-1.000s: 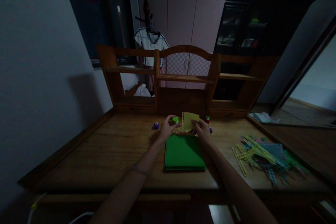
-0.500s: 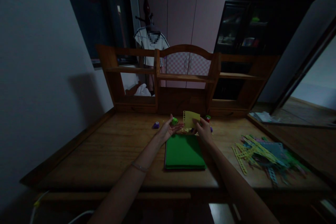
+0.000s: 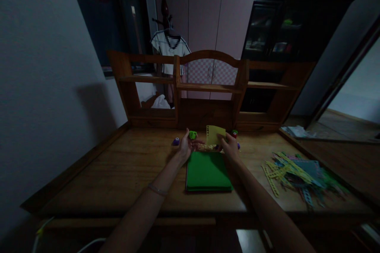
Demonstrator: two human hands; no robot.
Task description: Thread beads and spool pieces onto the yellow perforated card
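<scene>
At centre frame, beyond the green stack [image 3: 208, 172] on the table [image 3: 118, 162], my right hand [image 3: 229, 146] pinches a yellow sheet [image 3: 214, 136], dark holes down its left edge. My left hand [image 3: 184, 148], left of it, cradles what looks like a green punch [image 3: 192, 134], fingers loosely curled; exact grip too dim to tell. Sheet and punch look apart. My read: edge-punching step, sheet not in the slot. Next move calls for squaring punch to edge. Pale scraps [image 3: 211, 148] below the sheet; cut strips [image 3: 289, 172] lower right.

One yellow card [image 3: 214, 134], one lime-green punch [image 3: 192, 134]
</scene>
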